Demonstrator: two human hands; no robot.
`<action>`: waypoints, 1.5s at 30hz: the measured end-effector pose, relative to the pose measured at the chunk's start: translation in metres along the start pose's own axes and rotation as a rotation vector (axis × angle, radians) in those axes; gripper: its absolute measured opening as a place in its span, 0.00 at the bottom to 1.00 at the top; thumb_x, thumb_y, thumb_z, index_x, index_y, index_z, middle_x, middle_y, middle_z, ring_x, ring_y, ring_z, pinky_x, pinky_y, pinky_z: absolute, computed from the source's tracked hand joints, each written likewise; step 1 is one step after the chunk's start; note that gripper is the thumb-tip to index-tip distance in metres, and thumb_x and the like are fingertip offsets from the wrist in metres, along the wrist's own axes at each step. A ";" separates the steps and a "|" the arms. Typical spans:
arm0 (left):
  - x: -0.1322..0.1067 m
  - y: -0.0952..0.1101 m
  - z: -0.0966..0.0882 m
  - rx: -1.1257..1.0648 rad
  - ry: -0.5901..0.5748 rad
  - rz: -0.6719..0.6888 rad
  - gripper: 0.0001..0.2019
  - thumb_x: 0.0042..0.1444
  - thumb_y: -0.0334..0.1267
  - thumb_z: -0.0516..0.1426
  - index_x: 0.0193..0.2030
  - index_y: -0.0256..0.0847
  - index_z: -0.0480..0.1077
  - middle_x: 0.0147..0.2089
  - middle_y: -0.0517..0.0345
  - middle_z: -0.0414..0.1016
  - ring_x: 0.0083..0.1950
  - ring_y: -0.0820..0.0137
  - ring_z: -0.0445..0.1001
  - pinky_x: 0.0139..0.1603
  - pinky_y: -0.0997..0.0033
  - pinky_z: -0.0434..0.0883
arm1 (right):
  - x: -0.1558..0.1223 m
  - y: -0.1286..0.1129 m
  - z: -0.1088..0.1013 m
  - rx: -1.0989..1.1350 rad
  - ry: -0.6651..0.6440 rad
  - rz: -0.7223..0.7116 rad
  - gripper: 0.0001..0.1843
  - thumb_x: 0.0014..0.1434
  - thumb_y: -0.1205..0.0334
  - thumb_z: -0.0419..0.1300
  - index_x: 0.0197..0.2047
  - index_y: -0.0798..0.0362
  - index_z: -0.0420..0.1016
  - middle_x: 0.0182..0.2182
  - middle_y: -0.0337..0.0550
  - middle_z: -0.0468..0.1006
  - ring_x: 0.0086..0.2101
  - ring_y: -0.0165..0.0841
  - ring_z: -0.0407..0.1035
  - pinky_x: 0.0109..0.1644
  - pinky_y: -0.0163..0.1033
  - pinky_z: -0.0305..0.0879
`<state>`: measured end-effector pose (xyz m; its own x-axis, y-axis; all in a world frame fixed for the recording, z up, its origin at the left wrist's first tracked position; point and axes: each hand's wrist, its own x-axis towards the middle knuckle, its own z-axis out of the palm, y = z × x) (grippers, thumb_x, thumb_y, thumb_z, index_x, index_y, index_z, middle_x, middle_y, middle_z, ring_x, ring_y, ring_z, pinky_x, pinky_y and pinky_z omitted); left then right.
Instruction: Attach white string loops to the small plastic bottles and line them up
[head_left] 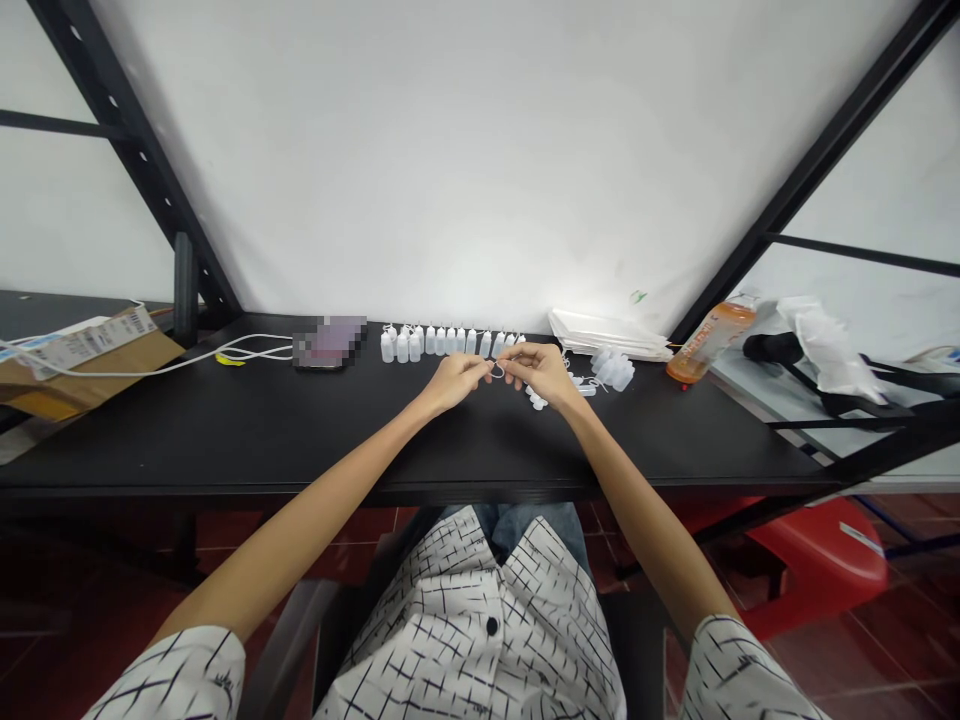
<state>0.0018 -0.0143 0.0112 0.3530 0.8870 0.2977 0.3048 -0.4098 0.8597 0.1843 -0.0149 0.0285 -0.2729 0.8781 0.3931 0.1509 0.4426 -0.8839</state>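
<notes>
My left hand (456, 382) and my right hand (541, 372) meet above the black table, fingertips pinched close together. Between them is a small white looped piece (499, 370), thin and curved; its exact kind is too small to make out. Behind my hands, small white squeeze bottles (403, 347) stand upright in rows, several of them with caps on. Part of the row is hidden by my fingers. To the right of my right hand lie small white caps (536, 398) and a heap of translucent bottles (613, 369).
A stack of white sheets or bags (607, 335) lies against the wall. An orange drink bottle (709, 345) leans at the right rack post. Leftward are a blurred-out phone-like item (328, 345), a white cable (187, 362) and a cardboard box (97, 365). The black table's (247, 430) front edge is near me.
</notes>
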 end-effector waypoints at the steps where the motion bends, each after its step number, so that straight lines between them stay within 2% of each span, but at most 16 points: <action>1: 0.000 0.000 0.000 0.006 -0.002 0.002 0.18 0.58 0.48 0.51 0.26 0.36 0.71 0.19 0.63 0.60 0.22 0.75 0.57 0.25 0.75 0.55 | 0.000 0.000 0.000 0.002 -0.002 0.000 0.19 0.45 0.49 0.70 0.31 0.58 0.78 0.19 0.39 0.74 0.19 0.28 0.66 0.20 0.33 0.64; 12: 0.002 -0.004 -0.004 -0.024 -0.018 -0.051 0.19 0.57 0.48 0.52 0.26 0.35 0.72 0.17 0.64 0.57 0.21 0.75 0.56 0.24 0.75 0.55 | 0.001 0.009 0.009 -0.001 -0.002 -0.016 0.18 0.46 0.50 0.69 0.29 0.57 0.77 0.20 0.41 0.74 0.19 0.27 0.66 0.19 0.32 0.62; 20: 0.003 0.000 -0.005 -0.197 -0.097 -0.204 0.18 0.59 0.49 0.53 0.28 0.35 0.70 0.16 0.67 0.50 0.16 0.80 0.48 0.18 0.78 0.45 | 0.003 0.009 0.008 -0.019 -0.023 -0.001 0.15 0.47 0.53 0.68 0.29 0.58 0.76 0.21 0.41 0.75 0.20 0.27 0.67 0.19 0.30 0.61; 25: 0.005 -0.004 -0.003 -0.363 -0.169 -0.290 0.18 0.60 0.51 0.52 0.29 0.36 0.69 0.16 0.68 0.49 0.14 0.82 0.45 0.17 0.79 0.41 | 0.003 0.006 0.005 -0.001 -0.047 0.014 0.13 0.50 0.55 0.65 0.32 0.59 0.78 0.23 0.43 0.77 0.22 0.29 0.70 0.20 0.31 0.63; 30: 0.005 -0.005 -0.001 -0.426 -0.184 -0.289 0.20 0.61 0.53 0.50 0.31 0.37 0.68 0.17 0.66 0.55 0.13 0.82 0.46 0.16 0.80 0.40 | 0.002 0.006 0.004 0.032 -0.036 0.013 0.12 0.49 0.59 0.66 0.34 0.59 0.78 0.22 0.41 0.76 0.22 0.29 0.70 0.20 0.31 0.63; 35: 0.005 -0.005 -0.001 -0.457 -0.221 -0.267 0.22 0.61 0.55 0.50 0.32 0.36 0.68 0.19 0.63 0.59 0.13 0.83 0.47 0.15 0.80 0.41 | 0.002 0.006 0.006 0.048 -0.057 -0.009 0.14 0.50 0.56 0.67 0.34 0.59 0.79 0.22 0.42 0.76 0.22 0.29 0.70 0.20 0.32 0.63; 45: 0.008 -0.008 -0.001 -0.547 -0.232 -0.306 0.23 0.61 0.56 0.50 0.30 0.36 0.67 0.17 0.68 0.50 0.13 0.82 0.47 0.15 0.81 0.42 | 0.001 0.002 0.009 0.097 -0.036 -0.023 0.17 0.50 0.50 0.68 0.35 0.56 0.78 0.24 0.41 0.76 0.22 0.29 0.70 0.20 0.32 0.64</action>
<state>0.0017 -0.0035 0.0070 0.5217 0.8523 -0.0377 -0.0496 0.0744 0.9960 0.1763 -0.0150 0.0245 -0.3093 0.8600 0.4058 0.0524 0.4415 -0.8957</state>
